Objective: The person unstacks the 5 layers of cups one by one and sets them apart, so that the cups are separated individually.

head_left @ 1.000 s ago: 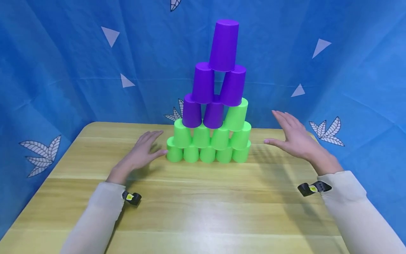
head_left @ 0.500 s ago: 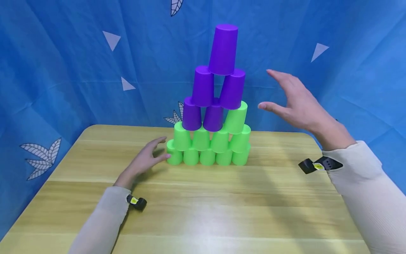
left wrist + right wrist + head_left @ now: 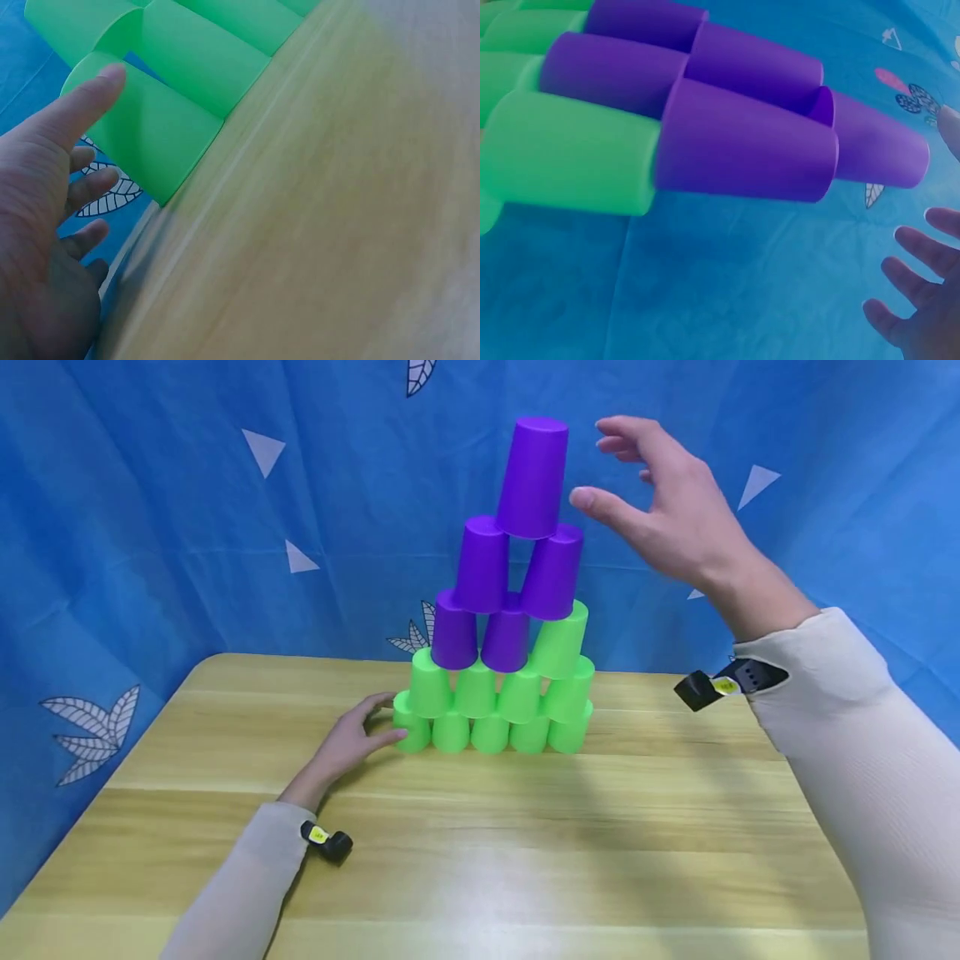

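Green and purple cups stand upside down in a tiered pyramid. One purple cup [image 3: 532, 477] forms the top, bridging two purple cups below it. My right hand [image 3: 682, 518] is raised just right of that top cup, thumb and fingers spread apart, holding nothing; the right wrist view shows a gap between the fingers [image 3: 919, 251] and the purple cup. Low on the left, my left hand [image 3: 348, 743] is at the end green cup [image 3: 412, 727] of the bottom row. Its thumb [image 3: 94, 97] overlaps the cup's side in the left wrist view, with the fingers loosely bent beyond it.
The pyramid stands toward the back of a wooden table [image 3: 465, 860]. A blue curtain [image 3: 180, 527] printed with white triangles and leaves hangs close behind. A purple cup [image 3: 453, 631] and a green cup [image 3: 558, 639] end the middle tier.
My right hand has risen and moved leftward from beside the lower cups to beside the top purple cup. The left hand has shifted slightly right, up to the end green cup.
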A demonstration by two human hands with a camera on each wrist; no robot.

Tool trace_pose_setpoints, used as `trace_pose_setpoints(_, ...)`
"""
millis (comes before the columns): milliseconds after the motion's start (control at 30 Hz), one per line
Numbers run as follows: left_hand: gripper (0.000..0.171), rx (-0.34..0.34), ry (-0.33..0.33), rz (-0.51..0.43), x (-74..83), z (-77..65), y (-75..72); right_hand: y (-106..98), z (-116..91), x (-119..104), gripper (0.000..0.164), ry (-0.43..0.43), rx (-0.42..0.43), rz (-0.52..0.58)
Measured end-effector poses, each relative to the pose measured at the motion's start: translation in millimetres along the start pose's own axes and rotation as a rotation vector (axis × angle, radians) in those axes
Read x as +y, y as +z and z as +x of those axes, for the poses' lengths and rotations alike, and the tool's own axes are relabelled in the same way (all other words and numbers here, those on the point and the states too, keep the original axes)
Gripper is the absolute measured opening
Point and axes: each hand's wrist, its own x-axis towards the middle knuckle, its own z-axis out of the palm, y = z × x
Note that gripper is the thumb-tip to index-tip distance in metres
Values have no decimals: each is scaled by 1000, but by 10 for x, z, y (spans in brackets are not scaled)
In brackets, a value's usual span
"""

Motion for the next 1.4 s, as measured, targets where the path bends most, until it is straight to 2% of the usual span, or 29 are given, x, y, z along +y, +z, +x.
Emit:
trace_pose_setpoints(233, 84, 26, 4, 3, 3, -8, 91, -14, 139, -152, 66, 70, 4, 48)
trace_pose_setpoints(467, 77, 50, 16, -59, 103, 30, 130, -12, 225, -241, 68, 134, 6, 9)
trace_pose_setpoints(767, 71, 71, 57, -121, 209, 93, 187, 14, 295, -252, 65, 172, -25, -32)
trace_pose_setpoints(1033, 65, 97, 42, -114, 235, 90, 215, 27, 331, -267, 60, 172, -29, -54)
trace_pose_setpoints(1267, 69, 95, 29, -79, 213, 107, 239, 45, 346, -277, 59, 176, -11, -38)
trace_pose_setpoints(1400, 71, 89, 30, -67, 196, 111, 256, 53, 333, -283, 58, 142, 8, -11)
